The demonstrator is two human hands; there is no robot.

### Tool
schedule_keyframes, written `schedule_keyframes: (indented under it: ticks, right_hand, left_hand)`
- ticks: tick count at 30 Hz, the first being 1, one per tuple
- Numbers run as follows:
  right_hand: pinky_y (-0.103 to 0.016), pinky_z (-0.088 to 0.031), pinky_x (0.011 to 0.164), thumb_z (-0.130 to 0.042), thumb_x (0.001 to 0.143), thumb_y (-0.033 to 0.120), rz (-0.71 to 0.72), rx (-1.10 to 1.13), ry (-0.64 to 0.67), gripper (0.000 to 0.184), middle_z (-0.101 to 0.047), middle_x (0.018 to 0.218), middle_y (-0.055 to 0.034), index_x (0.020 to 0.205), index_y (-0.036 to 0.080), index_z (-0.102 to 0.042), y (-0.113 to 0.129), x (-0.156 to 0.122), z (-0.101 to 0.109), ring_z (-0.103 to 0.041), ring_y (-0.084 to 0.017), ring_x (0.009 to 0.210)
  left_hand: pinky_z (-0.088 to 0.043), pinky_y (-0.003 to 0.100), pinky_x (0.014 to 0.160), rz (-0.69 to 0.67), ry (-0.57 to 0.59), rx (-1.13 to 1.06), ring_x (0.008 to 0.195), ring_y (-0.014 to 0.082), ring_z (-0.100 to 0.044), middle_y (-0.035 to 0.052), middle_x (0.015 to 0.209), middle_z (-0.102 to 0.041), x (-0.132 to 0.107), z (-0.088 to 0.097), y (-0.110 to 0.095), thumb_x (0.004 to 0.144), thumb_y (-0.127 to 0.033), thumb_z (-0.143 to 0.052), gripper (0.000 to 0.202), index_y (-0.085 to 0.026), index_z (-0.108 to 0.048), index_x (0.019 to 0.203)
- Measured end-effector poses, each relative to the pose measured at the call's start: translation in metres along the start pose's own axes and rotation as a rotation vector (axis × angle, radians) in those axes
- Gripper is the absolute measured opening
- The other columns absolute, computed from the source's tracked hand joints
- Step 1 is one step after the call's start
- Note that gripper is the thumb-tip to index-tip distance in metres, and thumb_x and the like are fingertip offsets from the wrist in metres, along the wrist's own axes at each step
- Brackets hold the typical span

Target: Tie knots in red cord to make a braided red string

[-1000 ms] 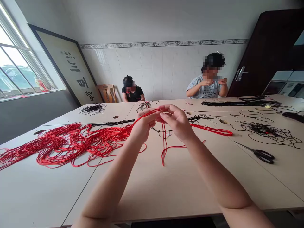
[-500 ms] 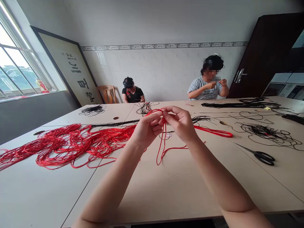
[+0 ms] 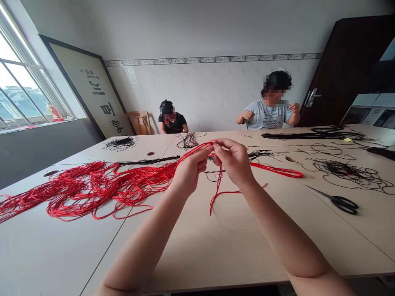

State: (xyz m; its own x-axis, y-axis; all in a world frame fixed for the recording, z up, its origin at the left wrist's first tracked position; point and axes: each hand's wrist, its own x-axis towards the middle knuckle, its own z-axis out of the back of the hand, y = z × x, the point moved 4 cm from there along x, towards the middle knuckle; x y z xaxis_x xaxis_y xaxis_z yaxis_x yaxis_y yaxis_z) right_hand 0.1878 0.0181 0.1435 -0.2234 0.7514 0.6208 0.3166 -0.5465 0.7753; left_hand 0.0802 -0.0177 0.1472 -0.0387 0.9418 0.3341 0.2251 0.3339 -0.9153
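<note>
Both my hands are raised over the middle of the table, their fingertips nearly meeting. A red cord (image 3: pixel 219 181) passes between them. My left hand (image 3: pixel 193 166) is closed on it, and strands run over the back of that hand. Thumb and forefinger of my right hand (image 3: pixel 232 158) pinch the same cord. Its lower end hangs from the right fingers to the tabletop. Whether a knot lies between the fingertips is hidden. A large tangled pile of red cord (image 3: pixel 101 185) spreads to the left. A folded red bundle (image 3: pixel 284 170) lies beyond my right hand.
Black scissors (image 3: pixel 342 203) lie at the right on the pale table (image 3: pixel 191 250). Black cord heaps (image 3: pixel 342 170) are at the right, with others farther back. Two people sit across the table; the one at right (image 3: pixel 270 113) holds a dark thread stretched between both hands.
My left hand has turned, so the red strands now lie over its back. The hanging loop has narrowed and moved right. The person at right has spread their hands apart.
</note>
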Motion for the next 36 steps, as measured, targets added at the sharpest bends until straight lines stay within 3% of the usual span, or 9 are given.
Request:
schedule_keyframes:
  ticks: [6, 15, 18, 20, 22, 25, 26, 31, 36]
  right_hand:
    - [-0.019, -0.020, 0.038, -0.064, 0.075, 0.043, -0.102, 0.018, -0.032, 0.029, -0.038, 0.051, 0.0057, 0.080, 0.014, -0.062, -0.006, 0.002, 0.003, -0.027, -0.004, 0.042]
    - [-0.020, -0.031, 0.048, -0.062, 0.074, 0.035, -0.071, -0.177, -0.021, 0.024, -0.047, 0.055, 0.0022, 0.072, 0.012, -0.064, -0.005, 0.002, 0.004, -0.037, -0.007, 0.051]
    - [-0.021, -0.034, 0.052, -0.061, 0.075, 0.033, -0.063, -0.175, 0.042, 0.020, -0.051, 0.060, 0.0004, 0.072, 0.013, -0.064, -0.009, 0.003, 0.004, -0.041, -0.008, 0.056]
    - [-0.022, -0.035, 0.054, -0.060, 0.075, 0.031, -0.057, -0.163, 0.093, 0.019, -0.051, 0.062, 0.0002, 0.071, 0.013, -0.063, -0.011, 0.003, 0.003, -0.041, -0.009, 0.057]
    - [-0.022, -0.034, 0.055, -0.059, 0.075, 0.030, -0.065, -0.160, 0.131, 0.018, -0.050, 0.062, 0.0005, 0.069, 0.013, -0.062, -0.011, 0.004, 0.003, -0.039, -0.009, 0.058]
    - [-0.022, -0.032, 0.053, -0.059, 0.075, 0.030, -0.131, -0.194, 0.193, 0.018, -0.047, 0.061, 0.0011, 0.069, 0.013, -0.061, -0.009, 0.002, 0.003, -0.037, -0.008, 0.057]
    - [-0.022, -0.031, 0.052, -0.059, 0.075, 0.031, -0.158, -0.213, 0.221, 0.019, -0.046, 0.061, 0.0012, 0.069, 0.013, -0.061, -0.008, 0.001, 0.003, -0.036, -0.008, 0.056]
    - [-0.022, -0.026, 0.048, -0.060, 0.076, 0.035, -0.241, -0.246, 0.365, 0.022, -0.041, 0.057, 0.0026, 0.070, 0.014, -0.063, -0.003, -0.007, 0.001, -0.031, -0.007, 0.052]
    - [-0.022, -0.028, 0.049, -0.062, 0.074, 0.036, -0.258, -0.242, 0.401, 0.022, -0.047, 0.061, 0.0012, 0.076, 0.014, -0.066, 0.001, -0.011, -0.001, -0.034, -0.008, 0.053]
  left_hand:
    - [-0.023, 0.023, 0.048, -0.106, -0.115, 0.223, 0.050, 0.0068, -0.025, -0.0050, 0.053, -0.029, -0.004, 0.005, -0.005, 0.073, -0.035, -0.066, 0.020, -0.017, -0.061, 0.065]
    - [-0.034, 0.024, 0.056, -0.443, -0.239, 0.799, 0.059, 0.0125, -0.046, 0.0012, 0.061, -0.054, -0.006, 0.009, -0.024, 0.081, -0.041, -0.055, 0.028, -0.022, -0.074, 0.088]
    - [-0.031, 0.023, 0.051, -0.382, -0.279, 0.902, 0.052, 0.0121, -0.044, 0.0001, 0.050, -0.048, 0.000, 0.026, -0.029, 0.082, -0.044, -0.051, 0.034, -0.019, -0.074, 0.076]
    - [-0.024, 0.023, 0.043, -0.142, -0.121, 0.957, 0.039, 0.0099, -0.033, -0.0016, 0.039, -0.035, 0.002, 0.038, -0.028, 0.082, -0.049, -0.049, 0.047, -0.017, -0.068, 0.053]
    - [-0.020, 0.024, 0.038, 0.114, 0.250, 0.975, 0.033, 0.0081, -0.026, -0.0024, 0.035, -0.028, -0.006, 0.039, -0.028, 0.078, -0.049, -0.054, 0.050, -0.016, -0.062, 0.041]
    - [-0.025, 0.025, 0.040, 0.315, 0.850, 0.890, 0.037, 0.0100, -0.032, 0.0011, 0.041, -0.044, -0.039, 0.026, -0.037, 0.074, -0.037, -0.062, 0.027, -0.017, -0.071, 0.057]
    - [-0.028, 0.026, 0.042, 0.254, 0.895, 0.856, 0.041, 0.0114, -0.037, 0.0029, 0.044, -0.048, -0.046, 0.020, -0.045, 0.075, -0.035, -0.061, 0.025, -0.017, -0.071, 0.061]
    - [-0.035, 0.022, 0.051, -0.053, 0.289, 0.797, 0.057, 0.0106, -0.046, 0.0035, 0.071, -0.057, -0.041, 0.012, -0.062, 0.074, -0.022, -0.060, 0.006, -0.018, -0.062, 0.072]
    - [-0.037, 0.021, 0.053, -0.042, 0.181, 0.862, 0.072, 0.0132, -0.051, 0.0055, 0.089, -0.059, -0.030, 0.016, -0.043, 0.074, -0.026, -0.061, 0.013, -0.018, -0.058, 0.084]
